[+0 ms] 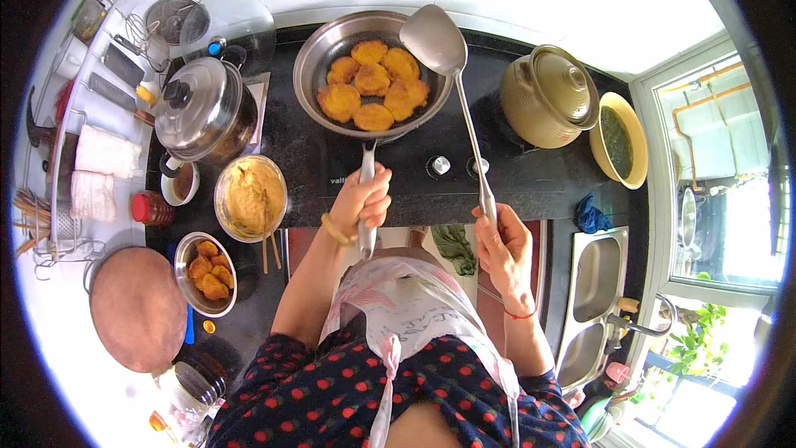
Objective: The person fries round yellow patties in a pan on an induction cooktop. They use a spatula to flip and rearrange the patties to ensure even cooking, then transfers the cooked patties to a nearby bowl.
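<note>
My left hand (367, 196) is closed around the handle of a steel frying pan (309, 90) on the black stovetop. Several golden-orange patties (372, 79) lie in the pan, most of them touching. In my right hand (502, 242) is the handle of a metal wok spatula (433, 40); its broad blade is over the pan's right rim, apart from the patties. To the left of the pan handle stands a bowl of yellow batter (249, 193) with a pair of chopsticks (267, 233) in it. Another metal bowl (180, 274) nearer me holds browned patties.
A lidded steel pot (202, 106) and a small bowl (180, 183) stand at left, near a red-lidded jar (152, 208) and a round board (140, 308). A lidded clay pot (541, 99) and yellow bowl (639, 143) are at right, above a double sink (598, 274).
</note>
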A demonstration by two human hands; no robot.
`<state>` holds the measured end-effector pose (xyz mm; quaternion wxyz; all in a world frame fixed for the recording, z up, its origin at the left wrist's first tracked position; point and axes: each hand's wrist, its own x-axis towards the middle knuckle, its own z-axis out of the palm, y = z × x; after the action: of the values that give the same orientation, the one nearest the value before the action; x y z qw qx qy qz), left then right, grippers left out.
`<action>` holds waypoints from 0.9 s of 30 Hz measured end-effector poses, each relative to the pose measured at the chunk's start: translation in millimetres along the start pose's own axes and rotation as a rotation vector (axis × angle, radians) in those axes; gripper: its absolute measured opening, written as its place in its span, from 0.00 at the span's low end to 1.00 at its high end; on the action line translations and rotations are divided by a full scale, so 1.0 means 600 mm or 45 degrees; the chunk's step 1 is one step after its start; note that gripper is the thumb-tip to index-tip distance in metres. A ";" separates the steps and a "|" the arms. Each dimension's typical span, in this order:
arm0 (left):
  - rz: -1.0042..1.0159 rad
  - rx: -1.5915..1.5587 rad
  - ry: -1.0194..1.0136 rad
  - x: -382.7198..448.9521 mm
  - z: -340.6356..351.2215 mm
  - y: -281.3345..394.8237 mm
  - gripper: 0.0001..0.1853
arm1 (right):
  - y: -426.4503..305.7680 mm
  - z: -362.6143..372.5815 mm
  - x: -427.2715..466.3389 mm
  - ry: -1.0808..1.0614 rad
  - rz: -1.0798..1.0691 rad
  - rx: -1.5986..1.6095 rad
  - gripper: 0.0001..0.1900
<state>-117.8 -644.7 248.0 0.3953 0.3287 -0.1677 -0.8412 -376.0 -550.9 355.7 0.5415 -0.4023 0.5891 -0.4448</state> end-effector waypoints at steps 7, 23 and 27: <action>-0.064 0.012 -0.030 -0.048 -0.003 -0.014 0.10 | -0.002 -0.014 -0.003 0.043 0.045 0.026 0.13; -0.043 0.035 0.024 -0.030 -0.003 -0.006 0.09 | 0.011 0.002 0.002 -0.027 0.023 -0.114 0.12; 0.029 -0.016 -0.025 0.015 -0.016 0.013 0.08 | 0.008 0.008 0.006 0.018 0.002 -0.041 0.11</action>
<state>-110.9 -656.7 241.6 0.4051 0.3160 -0.1700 -0.8409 -371.6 -553.6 349.7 0.5313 -0.4072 0.6003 -0.4377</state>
